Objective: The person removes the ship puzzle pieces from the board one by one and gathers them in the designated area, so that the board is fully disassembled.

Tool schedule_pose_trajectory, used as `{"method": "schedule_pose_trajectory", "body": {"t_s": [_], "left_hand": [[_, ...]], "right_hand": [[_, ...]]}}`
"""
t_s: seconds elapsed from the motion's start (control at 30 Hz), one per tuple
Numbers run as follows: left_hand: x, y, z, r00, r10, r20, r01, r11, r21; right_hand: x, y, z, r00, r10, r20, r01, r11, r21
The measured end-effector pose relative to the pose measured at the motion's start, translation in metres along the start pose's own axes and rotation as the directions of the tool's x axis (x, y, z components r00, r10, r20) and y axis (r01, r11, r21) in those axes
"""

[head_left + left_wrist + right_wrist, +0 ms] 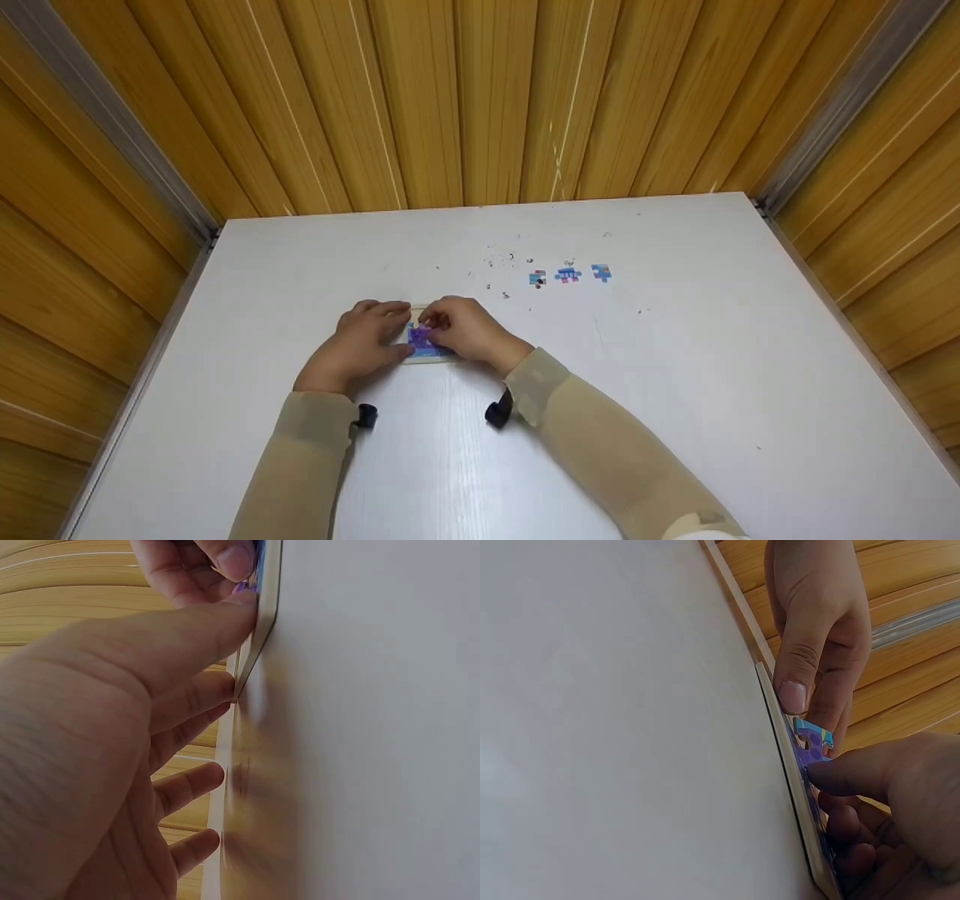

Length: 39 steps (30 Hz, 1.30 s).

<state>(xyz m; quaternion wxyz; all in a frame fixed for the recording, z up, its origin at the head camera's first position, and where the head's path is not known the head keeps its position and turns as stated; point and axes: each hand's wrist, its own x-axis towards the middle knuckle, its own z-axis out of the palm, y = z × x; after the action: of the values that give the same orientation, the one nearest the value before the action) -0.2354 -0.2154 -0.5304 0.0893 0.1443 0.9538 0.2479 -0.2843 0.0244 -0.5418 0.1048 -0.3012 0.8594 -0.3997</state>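
A small jigsaw board (431,361) with a pale wooden rim lies on the white table, partly filled with purple and blue pieces. My left hand (366,336) rests at its left side, fingers fairly straight; the thumb (217,619) presses the near rim and the other fingers spread along the side. Over the board, my right hand (469,330) has its fingers curled in and pinches a purple jigsaw piece (810,742) with blue and yellow edging. That piece sits tilted up from the board in the right wrist view. My right fingers cover the board's right part.
Three loose jigsaw pieces lie in a row beyond the right hand: one with red and black marks (538,278), a blue and pink one (568,275), and a blue one (601,272). Small dark specks dot the table (675,360). Wood-patterned walls (487,105) enclose it.
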Motion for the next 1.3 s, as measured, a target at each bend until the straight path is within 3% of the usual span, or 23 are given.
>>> {"method": "schedule_pose_trajectory", "body": {"t_s": [0.47, 0.97, 1.3], "left_hand": [[0.0018, 0.0000, 0.0003, 1.000, -0.002, 0.004, 0.002, 1.000, 0.018], [0.0002, -0.0005, 0.0009, 1.000, -0.004, -0.001, 0.004, 1.000, 0.002], [0.0006, 0.0012, -0.0002, 1.000, 0.010, -0.001, -0.010, 1.000, 0.025]], "right_hand": [[0.0017, 0.0014, 0.0016, 1.000, 0.021, -0.004, -0.021, 0.999, 0.026], [0.0002, 0.0001, 0.0020, 1.000, 0.012, -0.018, -0.012, 0.999, -0.031], [0.0009, 0.0010, -0.0003, 0.999, 0.032, -0.017, -0.031, 0.999, 0.042]]}}
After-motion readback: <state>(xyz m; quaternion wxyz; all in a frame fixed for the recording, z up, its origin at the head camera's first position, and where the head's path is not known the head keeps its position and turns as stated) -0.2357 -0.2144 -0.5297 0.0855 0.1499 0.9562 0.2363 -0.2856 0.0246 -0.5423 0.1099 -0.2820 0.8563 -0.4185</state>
